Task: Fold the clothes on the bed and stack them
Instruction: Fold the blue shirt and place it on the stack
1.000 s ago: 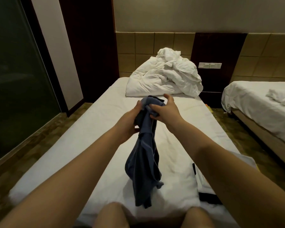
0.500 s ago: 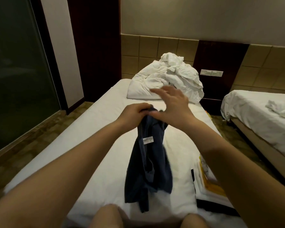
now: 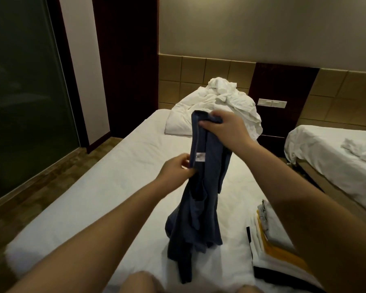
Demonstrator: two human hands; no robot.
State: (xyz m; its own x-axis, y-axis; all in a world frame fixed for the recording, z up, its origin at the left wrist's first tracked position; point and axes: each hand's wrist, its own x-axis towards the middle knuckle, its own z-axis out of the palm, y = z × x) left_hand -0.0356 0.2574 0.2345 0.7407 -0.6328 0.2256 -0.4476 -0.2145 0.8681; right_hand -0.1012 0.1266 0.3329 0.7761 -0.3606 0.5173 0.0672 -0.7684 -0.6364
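A dark blue garment (image 3: 201, 199) hangs in the air over the white bed (image 3: 114, 182), its lower end bunched on the sheet. My right hand (image 3: 224, 127) grips its top edge, held high. My left hand (image 3: 175, 168) pinches the garment's left edge lower down, beside a small white label (image 3: 200, 156). A stack of folded clothes (image 3: 270, 246), white, yellow and black, lies on the bed at the lower right, partly hidden by my right forearm.
A crumpled white duvet and pillow (image 3: 216, 108) sit at the head of the bed. A second bed (image 3: 334, 157) stands to the right across a narrow aisle. A dark glass wall (image 3: 19, 102) runs along the left. My knees show at the bottom edge.
My right hand has taken the garment's top edge and lifted it. My left hand slid down along the left edge to the label. The camera tilted down and right.
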